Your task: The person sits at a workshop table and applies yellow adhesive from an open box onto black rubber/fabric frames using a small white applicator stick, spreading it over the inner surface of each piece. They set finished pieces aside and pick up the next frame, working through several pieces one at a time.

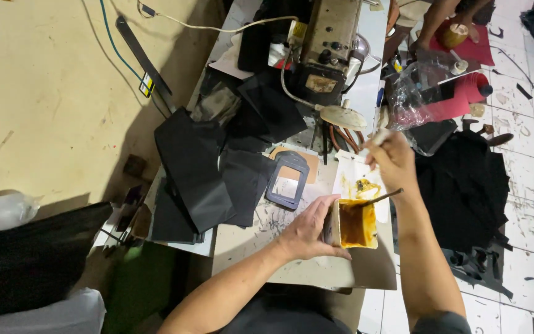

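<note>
**Glue tub and brush at the sewing bench**

Tan wall [44,93] fills the far left of the view, with cables running down it; white tiled floor [526,111] lies to the right, marked with dark scuffs and strewn with black offcuts; between them stands a pale worktable [261,247], stained and crowded.

At the far end of the table sits an old beige sewing machine [329,43], its body grimy; near it and to the left, black fabric pieces [199,167] lie overlapped in a loose heap, some hanging over the table edge; on the floor to the right a larger mound of black material [465,185] rests beside a crumpled clear plastic bag [412,99] and a red sheet [458,99].

Just right of the fabric heap, a grey-blue frame-shaped piece [287,179] with a rectangular window lies flat on a tan card [309,162]; a white paper [353,176] smeared with yellow glue lies just beyond the tub.

Near the middle, the left hand [307,232] is curled around the left side of a small open tub of amber glue [352,224], fingers wrapped under it and thumb along its near edge, tilting its mouth toward the camera; the tub is held just above the near right part of the table.

Right hand [394,158] is closed in a pinch on a thin brush [379,198], whose dark shaft slants down and whose tip reaches into the tub.
</note>
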